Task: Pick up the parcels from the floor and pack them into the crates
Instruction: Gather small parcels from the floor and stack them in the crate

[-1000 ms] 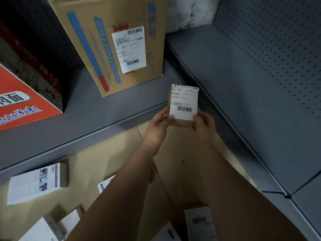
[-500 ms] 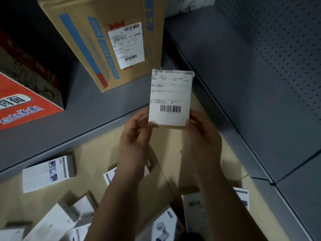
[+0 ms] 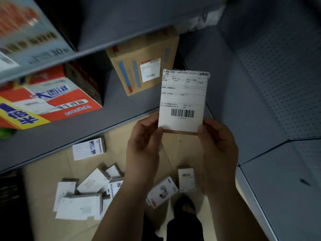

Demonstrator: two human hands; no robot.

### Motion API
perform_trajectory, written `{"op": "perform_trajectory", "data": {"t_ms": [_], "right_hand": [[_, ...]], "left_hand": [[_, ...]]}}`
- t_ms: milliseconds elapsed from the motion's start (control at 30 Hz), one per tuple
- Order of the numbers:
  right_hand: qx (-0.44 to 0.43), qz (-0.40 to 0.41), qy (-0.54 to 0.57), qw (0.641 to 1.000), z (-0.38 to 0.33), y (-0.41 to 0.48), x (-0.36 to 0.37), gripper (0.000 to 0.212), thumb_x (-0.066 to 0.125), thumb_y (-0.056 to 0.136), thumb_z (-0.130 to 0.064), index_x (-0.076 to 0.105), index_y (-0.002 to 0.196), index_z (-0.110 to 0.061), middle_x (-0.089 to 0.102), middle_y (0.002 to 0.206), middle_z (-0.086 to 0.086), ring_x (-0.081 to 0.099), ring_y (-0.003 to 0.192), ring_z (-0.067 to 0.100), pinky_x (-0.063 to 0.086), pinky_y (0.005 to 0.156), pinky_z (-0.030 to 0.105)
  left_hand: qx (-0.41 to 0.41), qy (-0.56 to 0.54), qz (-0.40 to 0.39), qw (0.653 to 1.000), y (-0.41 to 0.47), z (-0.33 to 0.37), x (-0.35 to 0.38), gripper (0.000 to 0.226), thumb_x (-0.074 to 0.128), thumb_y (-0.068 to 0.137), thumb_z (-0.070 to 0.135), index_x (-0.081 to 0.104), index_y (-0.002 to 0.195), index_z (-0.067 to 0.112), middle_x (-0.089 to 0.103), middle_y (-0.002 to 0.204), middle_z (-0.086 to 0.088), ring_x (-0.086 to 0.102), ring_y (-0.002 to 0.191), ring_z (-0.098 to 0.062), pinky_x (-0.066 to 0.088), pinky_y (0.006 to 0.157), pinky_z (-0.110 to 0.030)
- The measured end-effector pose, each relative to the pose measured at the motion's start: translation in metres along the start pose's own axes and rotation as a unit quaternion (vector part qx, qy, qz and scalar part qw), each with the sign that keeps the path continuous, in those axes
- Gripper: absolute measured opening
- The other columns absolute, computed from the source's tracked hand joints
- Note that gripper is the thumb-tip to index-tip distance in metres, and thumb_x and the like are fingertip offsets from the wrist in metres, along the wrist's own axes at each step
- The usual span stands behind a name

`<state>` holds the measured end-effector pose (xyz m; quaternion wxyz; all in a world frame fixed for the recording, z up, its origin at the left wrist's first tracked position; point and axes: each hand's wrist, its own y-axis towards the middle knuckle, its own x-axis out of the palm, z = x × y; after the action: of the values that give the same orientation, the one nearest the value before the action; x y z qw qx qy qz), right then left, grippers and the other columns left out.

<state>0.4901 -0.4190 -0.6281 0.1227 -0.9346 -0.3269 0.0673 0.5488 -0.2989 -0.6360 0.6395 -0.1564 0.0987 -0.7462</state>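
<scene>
Left grip [image 3: 142, 145]: thumb and curled fingers pinching the held parcel's lower left corner.
Right grip [image 3: 218, 145]: pinching the lower right corner in the same way.
Held parcel [image 3: 184, 100]: one, in the air between both grips above the floor. Its labelled face is towards the camera, long axis running up and away, barcode at the end nearest the grips.
Floor parcels [image 3: 89, 148]: white boxes on a cardboard sheet [image 3: 45, 171], lying at mixed angles. Eight can be told apart: one alone by the shelf edge, five in an overlapping pile, two to the right.
Lower shelf [image 3: 121, 108]: two closed cartons, contents hidden — an orange printed carton [image 3: 69, 105] and, beyond it, a brown carton [image 3: 144, 66] with a white label.
Upper shelf [image 3: 139, 23]: one blurred box [image 3: 26, 32] — details unreadable.
</scene>
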Motion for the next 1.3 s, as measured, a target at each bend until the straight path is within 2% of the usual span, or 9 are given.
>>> {"op": "perform_trajectory", "data": {"t_ms": [233, 400, 567, 700, 767, 833, 967, 1100, 1300], "right_hand": [[-0.056, -0.043, 0.004, 0.997, -0.160, -0.047, 0.016, 0.027, 0.065, 0.092, -0.002, 0.069, 0.098, -0.028, 0.074, 0.098, -0.016, 0.070, 0.094, 0.002, 0.053, 0.075, 0.013], [-0.082, -0.046, 0.075, 0.993, -0.257, -0.109, 0.035, 0.025, 0.063, 0.093, -0.001, 0.070, 0.108, -0.020, 0.075, 0.104, -0.011, 0.069, 0.101, 0.004, 0.053, 0.083, 0.016], [-0.131, -0.087, 0.111, 0.981, -0.342, -0.164, 0.055, 0.027, 0.060, 0.095, -0.001, 0.070, 0.112, -0.020, 0.075, 0.099, -0.021, 0.068, 0.094, -0.006, 0.050, 0.075, 0.008], [-0.183, -0.108, 0.127, 0.969, -0.402, -0.194, 0.065, 0.030, 0.059, 0.095, 0.001, 0.069, 0.117, -0.016, 0.076, 0.103, -0.013, 0.069, 0.100, 0.001, 0.052, 0.079, 0.013], [-0.208, -0.119, 0.146, 0.960, -0.429, -0.209, 0.068, 0.030, 0.058, 0.095, 0.001, 0.068, 0.118, -0.017, 0.075, 0.102, -0.018, 0.068, 0.101, -0.003, 0.051, 0.079, 0.010], [-0.233, -0.129, 0.163, 0.950, -0.453, -0.222, 0.070, 0.030, 0.059, 0.095, 0.000, 0.068, 0.118, -0.019, 0.074, 0.104, -0.022, 0.066, 0.104, -0.005, 0.050, 0.081, 0.009], [-0.290, -0.137, 0.187, 0.928, -0.495, -0.242, 0.070, 0.033, 0.060, 0.095, 0.000, 0.068, 0.122, -0.017, 0.073, 0.115, -0.013, 0.065, 0.110, 0.000, 0.050, 0.084, 0.010], [-0.318, -0.167, 0.226, 0.906, -0.533, -0.255, 0.066, 0.035, 0.060, 0.094, 0.003, 0.066, 0.124, -0.012, 0.074, 0.112, -0.013, 0.066, 0.108, 0.000, 0.051, 0.085, 0.012], [-0.350, -0.233, 0.248, 0.873, -0.568, -0.267, 0.053, 0.034, 0.058, 0.093, 0.007, 0.066, 0.119, -0.014, 0.074, 0.111, -0.007, 0.067, 0.109, 0.006, 0.051, 0.089, 0.015]], "left_hand": [[0.035, -0.018, -0.008, 0.999, -0.053, 0.161, -0.008, 0.026, 0.056, 0.098, -0.002, 0.066, 0.114, 0.016, 0.075, 0.114, 0.003, 0.068, 0.114, -0.013, 0.051, 0.103, -0.039], [0.094, -0.026, -0.006, 0.995, -0.092, 0.273, -0.025, 0.025, 0.056, 0.099, 0.001, 0.066, 0.114, 0.017, 0.076, 0.114, 0.004, 0.068, 0.113, -0.011, 0.051, 0.105, -0.038], [0.152, -0.036, -0.018, 0.987, -0.134, 0.364, -0.059, 0.026, 0.056, 0.099, 0.002, 0.066, 0.115, 0.020, 0.076, 0.111, 0.009, 0.069, 0.106, -0.006, 0.055, 0.090, -0.026], [0.201, -0.049, -0.036, 0.978, -0.161, 0.426, -0.074, 0.028, 0.055, 0.099, 0.001, 0.065, 0.117, 0.020, 0.075, 0.112, 0.009, 0.068, 0.109, -0.007, 0.055, 0.090, -0.020], [0.235, -0.054, -0.035, 0.970, -0.175, 0.455, -0.079, 0.029, 0.056, 0.098, 0.000, 0.066, 0.119, 0.018, 0.074, 0.113, 0.006, 0.068, 0.108, -0.008, 0.055, 0.091, -0.020], [0.267, -0.060, -0.032, 0.961, -0.188, 0.482, -0.084, 0.029, 0.058, 0.097, 0.000, 0.067, 0.120, 0.016, 0.075, 0.114, 0.003, 0.068, 0.109, -0.010, 0.054, 0.098, -0.027], [0.315, -0.060, -0.039, 0.946, -0.214, 0.527, -0.090, 0.030, 0.058, 0.098, 0.002, 0.068, 0.119, 0.021, 0.074, 0.117, 0.008, 0.067, 0.114, -0.009, 0.052, 0.105, -0.038], [0.351, -0.048, -0.042, 0.934, -0.238, 0.561, -0.092, 0.032, 0.055, 0.100, 0.005, 0.069, 0.117, 0.029, 0.073, 0.116, 0.014, 0.066, 0.114, -0.005, 0.051, 0.104, -0.038], [0.391, -0.060, 0.000, 0.918, -0.273, 0.587, -0.084, 0.031, 0.056, 0.101, 0.006, 0.068, 0.120, 0.028, 0.073, 0.113, 0.016, 0.066, 0.111, -0.001, 0.054, 0.100, -0.033]]}}
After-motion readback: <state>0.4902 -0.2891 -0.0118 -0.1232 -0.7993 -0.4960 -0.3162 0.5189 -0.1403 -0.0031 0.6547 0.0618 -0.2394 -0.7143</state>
